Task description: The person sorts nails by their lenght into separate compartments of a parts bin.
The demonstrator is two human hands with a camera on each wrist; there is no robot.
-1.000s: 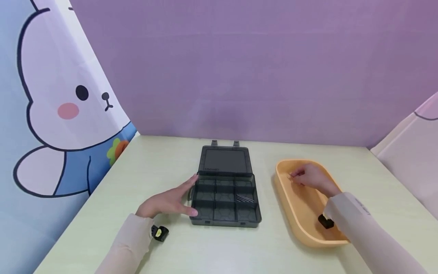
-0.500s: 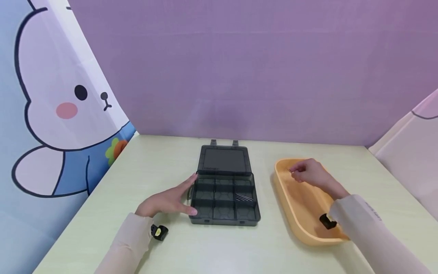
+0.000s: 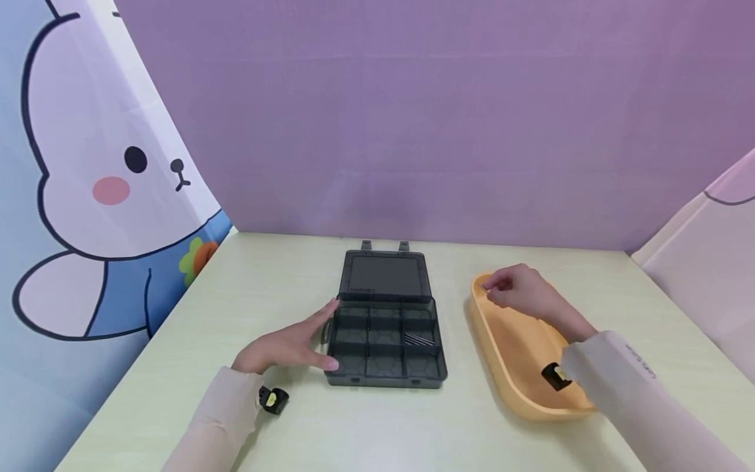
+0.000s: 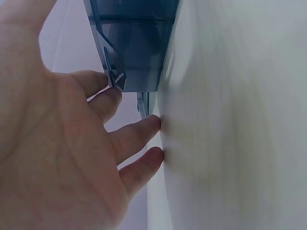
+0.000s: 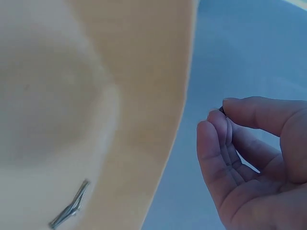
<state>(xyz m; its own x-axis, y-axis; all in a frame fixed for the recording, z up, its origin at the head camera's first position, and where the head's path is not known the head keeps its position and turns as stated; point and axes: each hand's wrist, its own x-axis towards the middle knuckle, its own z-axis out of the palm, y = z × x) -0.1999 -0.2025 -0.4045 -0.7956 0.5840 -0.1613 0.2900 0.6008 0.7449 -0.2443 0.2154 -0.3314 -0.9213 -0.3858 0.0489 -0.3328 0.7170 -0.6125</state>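
With the right hand [image 3: 519,288], pinching a small dark piece [image 5: 221,109] between thumb and curled fingers, at the far left corner of the orange tray [image 3: 525,347]. Too covered by the fingertips to tell length or direction. Best to squeeze only as much as so slight a thing needs, evenly, with a bit of the end left showing for aim; probably easy to drop if pressed off-centre. Lift well clear of the rim before swinging sideways, to avoid knocking the piece loose, and mind the black wrist camera [image 3: 556,376] over the tray's floor.

Down in the tray, near the wall, more thin metal pins [image 5: 69,206], lying close together. Better picked by the ends than raked up.

Left of the tray, near the middle of the worktop [image 3: 383,432], an open black box [image 3: 383,381] of small compartments, with the lid [image 3: 386,275] laid back toward the far edge. In the middle compartment of the right column, some striped-looking thin pieces [image 3: 419,339].

With the left hand [image 3: 283,347], spread and gripping nothing, touching the box's front left corner by the thumb. Best used as a light brace, without pushing.
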